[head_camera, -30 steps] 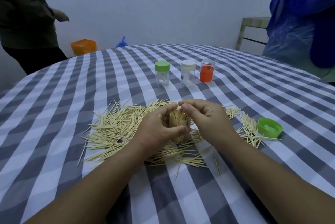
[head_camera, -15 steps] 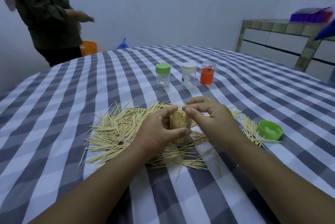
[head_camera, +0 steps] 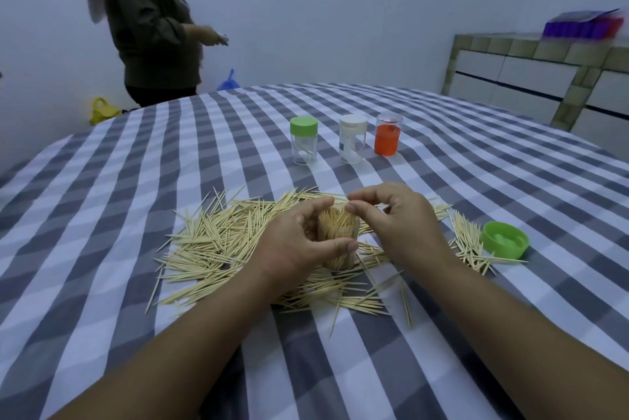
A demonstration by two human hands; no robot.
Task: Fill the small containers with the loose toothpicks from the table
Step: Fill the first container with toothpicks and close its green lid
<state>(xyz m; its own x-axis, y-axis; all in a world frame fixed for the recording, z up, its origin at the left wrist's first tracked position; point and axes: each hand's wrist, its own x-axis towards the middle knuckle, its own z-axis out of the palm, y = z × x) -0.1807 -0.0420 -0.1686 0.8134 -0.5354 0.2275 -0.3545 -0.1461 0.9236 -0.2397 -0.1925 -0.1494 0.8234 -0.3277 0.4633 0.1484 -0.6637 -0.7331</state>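
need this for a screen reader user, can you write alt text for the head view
A left hand grips a clear container packed with toothpicks, while the right hand pinches at its top. Loose toothpicks surround it on a checked tablecloth, with a green lid nearby.

Both forearms bare, no sleeves; left hand [head_camera: 292,242] & right hand [head_camera: 405,218] w/o gloves.

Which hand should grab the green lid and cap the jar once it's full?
Probably the right hand. The loose green lid lies on its side of the table, just past the toothpicks, while the left hand already grips the packed jar and can steady it.
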